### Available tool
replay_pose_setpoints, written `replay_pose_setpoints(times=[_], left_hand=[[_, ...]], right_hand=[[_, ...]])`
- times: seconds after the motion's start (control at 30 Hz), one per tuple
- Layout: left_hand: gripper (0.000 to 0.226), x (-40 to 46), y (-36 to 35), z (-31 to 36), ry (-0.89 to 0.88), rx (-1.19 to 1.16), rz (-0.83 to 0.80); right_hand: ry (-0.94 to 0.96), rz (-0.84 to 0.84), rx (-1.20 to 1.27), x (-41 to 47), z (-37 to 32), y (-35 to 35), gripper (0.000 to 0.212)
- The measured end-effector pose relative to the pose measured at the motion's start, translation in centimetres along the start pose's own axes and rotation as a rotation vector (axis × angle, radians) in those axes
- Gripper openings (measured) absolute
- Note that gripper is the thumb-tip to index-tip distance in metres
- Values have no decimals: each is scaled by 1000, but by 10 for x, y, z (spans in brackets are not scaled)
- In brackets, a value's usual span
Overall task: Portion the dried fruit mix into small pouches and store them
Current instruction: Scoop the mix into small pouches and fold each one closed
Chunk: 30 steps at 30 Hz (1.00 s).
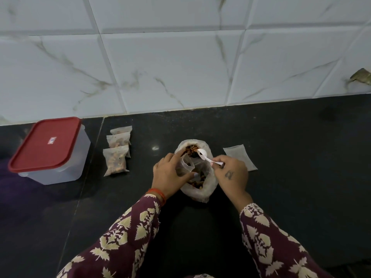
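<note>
Two arms in maroon sleeves with a cream leaf print reach forward over a black stone worktop (291, 141). The left hand (170, 174) has its fingers curled round a small clear pouch (185, 165), holding its mouth open over a larger bag. The right hand (232, 173) pinches the handle of a white plastic spoon (206, 157), whose bowl looks empty and hovers above the mix. The large translucent bag (197, 189) sits open near the middle of the worktop, showing brown and orange dried fruit pieces (190, 150) inside. Just right of it lies a flat, empty pouch (240, 157). Toward the left, three filled pouches (117, 157) lie overlapping in a row that runs toward the back edge, their brown contents showing through. At the far left, touching the back wall, stands a clear box with a red lid (48, 143). White marble-veined tiles (180, 67) rise behind.
</note>
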<state>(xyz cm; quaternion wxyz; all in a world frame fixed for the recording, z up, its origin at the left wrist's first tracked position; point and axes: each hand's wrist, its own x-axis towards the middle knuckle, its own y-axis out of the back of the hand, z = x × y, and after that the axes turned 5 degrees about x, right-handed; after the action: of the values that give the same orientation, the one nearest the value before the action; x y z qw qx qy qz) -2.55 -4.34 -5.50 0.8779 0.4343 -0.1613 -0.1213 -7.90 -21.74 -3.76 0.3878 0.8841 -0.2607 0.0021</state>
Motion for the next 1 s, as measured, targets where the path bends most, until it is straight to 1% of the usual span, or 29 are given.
replay_pose_setpoints(times=[0.1, 0.17, 0.3, 0.43, 0.47, 0.53, 0.6, 0.77, 0.87, 1.0], left_hand=[[73, -7, 2, -13, 24, -147, 68], [71, -12, 2, -22, 62, -188, 95], [70, -19, 0, -33, 101, -211, 80], [70, -23, -7, -35, 104, -270, 72], [70, -23, -8, -35, 103, -289, 70], [69, -24, -9, -34, 106, -324, 56], [69, -24, -10, -35, 110, -347, 37], [68, -26, -9, -37, 116, -368, 4], [68, -26, -11, -39, 117, -389, 4], [73, -28, -16, -40, 115, -396, 24]], right_hand=[[130, -22, -197, 15, -8, -11, 16], [216, -72, -319, 23, -13, -19, 19], [306, -226, -423, 22, -18, -35, 21], [300, -281, -406, 23, -11, -25, 20], [300, -265, -372, 25, -9, -20, 19], [284, -172, -270, 30, -7, -13, 17], [261, -147, -261, 33, -7, -14, 16], [306, -274, -327, 23, -17, -27, 20], [306, -317, -286, 20, -19, -19, 21], [319, -171, -254, 29, -20, -13, 19]])
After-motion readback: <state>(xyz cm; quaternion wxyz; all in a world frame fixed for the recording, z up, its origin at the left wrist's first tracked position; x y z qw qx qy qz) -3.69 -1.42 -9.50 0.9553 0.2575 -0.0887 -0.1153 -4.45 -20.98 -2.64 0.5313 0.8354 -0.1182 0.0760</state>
